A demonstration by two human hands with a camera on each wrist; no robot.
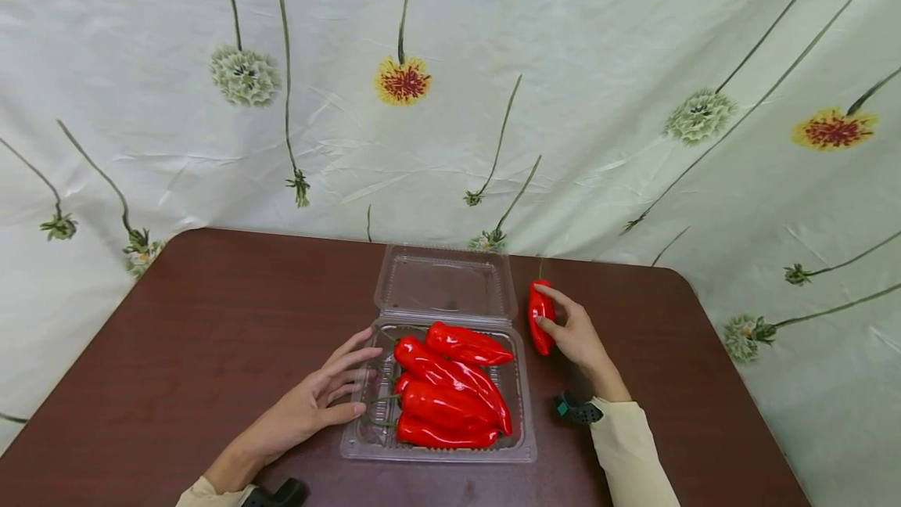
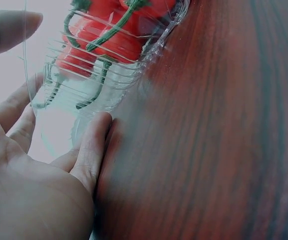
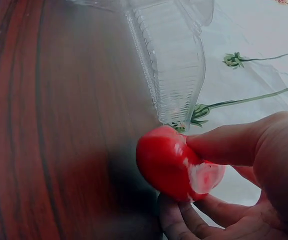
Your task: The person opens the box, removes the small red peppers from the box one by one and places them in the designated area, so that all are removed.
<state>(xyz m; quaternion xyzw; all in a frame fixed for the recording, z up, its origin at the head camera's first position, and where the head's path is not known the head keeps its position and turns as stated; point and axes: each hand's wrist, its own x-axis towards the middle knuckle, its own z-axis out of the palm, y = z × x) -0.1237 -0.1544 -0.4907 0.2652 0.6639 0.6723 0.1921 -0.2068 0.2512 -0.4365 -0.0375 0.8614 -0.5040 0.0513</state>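
Observation:
A glossy red pepper (image 1: 540, 318) is pinched between the thumb and fingers of my right hand (image 1: 579, 335), just right of a clear plastic clamshell box. In the right wrist view the same pepper (image 3: 171, 162) shows its rounded red end. Several red peppers with green stems (image 1: 450, 405) lie inside the clear box (image 1: 443, 454), pointing mostly to the right. My left hand (image 1: 310, 400) rests at the box's left side, its fingers spread along the rim. From the left wrist, the fingers (image 2: 91, 150) touch the ribbed clear wall beside the green stems (image 2: 115, 31).
The clear lid (image 1: 446, 280) is folded back behind the box on the dark brown wooden table (image 1: 211, 335). A white cloth printed with flowers (image 1: 450, 116) hangs behind the table's far edge. Dark bands (image 1: 579, 409) sit on both wrists.

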